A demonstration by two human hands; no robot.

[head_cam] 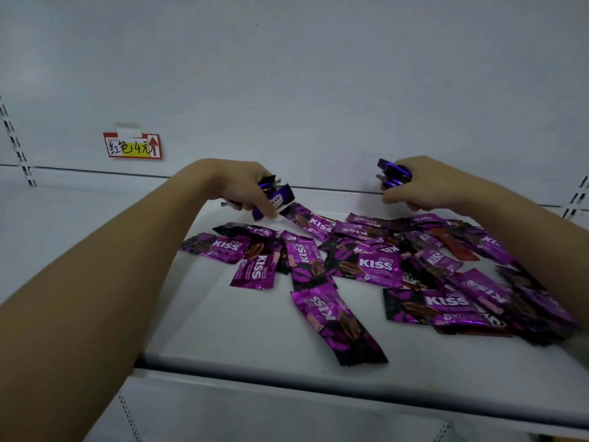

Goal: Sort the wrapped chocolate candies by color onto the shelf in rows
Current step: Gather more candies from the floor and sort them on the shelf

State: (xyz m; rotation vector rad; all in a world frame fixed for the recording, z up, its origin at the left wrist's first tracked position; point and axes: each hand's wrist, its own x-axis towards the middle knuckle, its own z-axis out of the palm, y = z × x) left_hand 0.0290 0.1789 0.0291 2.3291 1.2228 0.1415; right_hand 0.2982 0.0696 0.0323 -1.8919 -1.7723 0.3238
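Up on the white shelf [239,333], loose purple candies [377,266] lie scattered flat, with one red-wrapped candy [452,245] among them toward the right. At the far edge of the scatter, near the back wall, the left hand [242,186] grips a small purple bunch [275,197]. Well apart from it, the right hand [430,183] clutches a second purple bunch [393,175].

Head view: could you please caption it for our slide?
Left hand and right hand each grip purple candies above a loose pile on a white shelf.
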